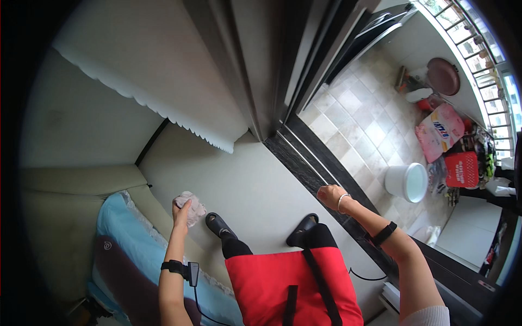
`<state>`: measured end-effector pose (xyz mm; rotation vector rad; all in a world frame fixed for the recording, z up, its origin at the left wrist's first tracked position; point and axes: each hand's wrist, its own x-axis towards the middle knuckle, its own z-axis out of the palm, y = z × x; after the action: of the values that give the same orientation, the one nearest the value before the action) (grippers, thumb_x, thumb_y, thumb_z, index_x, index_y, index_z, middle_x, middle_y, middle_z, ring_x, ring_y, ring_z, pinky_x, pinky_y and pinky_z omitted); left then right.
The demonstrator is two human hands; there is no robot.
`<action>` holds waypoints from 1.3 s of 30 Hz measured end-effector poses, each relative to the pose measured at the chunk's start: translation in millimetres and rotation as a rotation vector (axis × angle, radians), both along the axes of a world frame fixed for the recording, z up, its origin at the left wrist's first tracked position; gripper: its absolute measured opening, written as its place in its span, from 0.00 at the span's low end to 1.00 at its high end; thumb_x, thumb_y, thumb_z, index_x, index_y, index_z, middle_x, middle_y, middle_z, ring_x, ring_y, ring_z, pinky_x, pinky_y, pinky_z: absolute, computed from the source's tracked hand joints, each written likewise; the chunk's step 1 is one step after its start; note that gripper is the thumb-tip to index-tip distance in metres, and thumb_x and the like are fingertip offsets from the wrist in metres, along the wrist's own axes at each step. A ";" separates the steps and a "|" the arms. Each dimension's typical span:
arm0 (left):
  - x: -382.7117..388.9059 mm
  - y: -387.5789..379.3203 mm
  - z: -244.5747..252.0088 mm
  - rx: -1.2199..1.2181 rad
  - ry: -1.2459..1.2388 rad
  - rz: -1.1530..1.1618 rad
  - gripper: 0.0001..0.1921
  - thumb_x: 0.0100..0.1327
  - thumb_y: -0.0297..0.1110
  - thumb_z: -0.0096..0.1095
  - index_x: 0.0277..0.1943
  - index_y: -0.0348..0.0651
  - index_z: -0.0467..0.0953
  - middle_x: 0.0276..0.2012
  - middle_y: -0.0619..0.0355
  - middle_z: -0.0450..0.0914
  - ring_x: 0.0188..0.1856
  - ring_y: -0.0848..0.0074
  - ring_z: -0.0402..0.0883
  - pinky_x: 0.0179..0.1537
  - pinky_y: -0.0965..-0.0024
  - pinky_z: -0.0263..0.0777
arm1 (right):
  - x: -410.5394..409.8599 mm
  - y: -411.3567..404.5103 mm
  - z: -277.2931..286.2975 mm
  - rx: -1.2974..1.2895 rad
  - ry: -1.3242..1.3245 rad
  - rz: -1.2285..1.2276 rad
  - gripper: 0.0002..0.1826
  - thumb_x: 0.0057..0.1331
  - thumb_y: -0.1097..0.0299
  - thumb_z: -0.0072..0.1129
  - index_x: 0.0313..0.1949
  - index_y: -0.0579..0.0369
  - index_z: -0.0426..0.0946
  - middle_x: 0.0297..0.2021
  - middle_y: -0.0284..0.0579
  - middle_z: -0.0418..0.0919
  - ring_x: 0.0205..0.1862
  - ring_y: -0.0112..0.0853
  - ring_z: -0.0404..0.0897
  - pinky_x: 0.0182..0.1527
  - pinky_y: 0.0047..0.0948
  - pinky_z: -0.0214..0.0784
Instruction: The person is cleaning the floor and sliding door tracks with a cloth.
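Note:
A crumpled pale cloth is bunched in my left hand, thumb across its front. That hand hangs over the floor beside the seat at the left. My right hand is curled into a fist above the dark door track, and nothing shows in it. A silver bangle circles that wrist. Past the track, a white bucket with pale bluish contents stands on the tiled floor.
A sofa with a blue cover lies left. Ahead, a scalloped white cloth hangs beside the door frame. Across the sill are a pink detergent bag, a red basket and a round brown lid or pan.

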<state>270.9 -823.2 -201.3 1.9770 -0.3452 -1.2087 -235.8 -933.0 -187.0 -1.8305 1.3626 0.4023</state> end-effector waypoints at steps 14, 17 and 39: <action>146.9 -44.8 -357.3 0.186 -1.022 -0.684 0.21 0.49 0.33 0.69 0.46 0.47 0.69 0.49 0.55 0.73 0.55 0.61 0.69 0.54 0.53 0.63 | 198.2 -80.6 -293.3 -0.057 0.010 0.397 0.16 0.65 0.57 0.50 0.45 0.53 0.77 0.41 0.49 0.80 0.46 0.43 0.78 0.51 0.37 0.69; 153.7 -26.0 -413.7 0.235 -1.043 -0.684 0.26 0.54 0.49 0.63 0.54 0.49 0.69 0.59 0.52 0.66 0.65 0.58 0.58 0.63 0.49 0.53 | 261.4 -87.2 -312.9 -0.014 -0.006 0.472 0.17 0.65 0.55 0.49 0.46 0.52 0.77 0.41 0.48 0.80 0.47 0.42 0.78 0.52 0.37 0.68; 399.2 -53.3 -517.2 0.562 -1.285 -0.148 0.31 0.66 0.58 0.40 0.69 0.58 0.55 0.71 0.65 0.50 0.70 0.65 0.51 0.67 0.47 0.44 | 496.4 -66.9 -449.6 -0.538 0.196 0.543 0.33 0.66 0.49 0.47 0.66 0.49 0.54 0.70 0.45 0.44 0.69 0.41 0.49 0.68 0.45 0.46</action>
<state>670.1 -876.5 -718.5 3.0619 -0.8360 0.1136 260.6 -1000.0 -636.7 -2.6828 1.1500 0.5386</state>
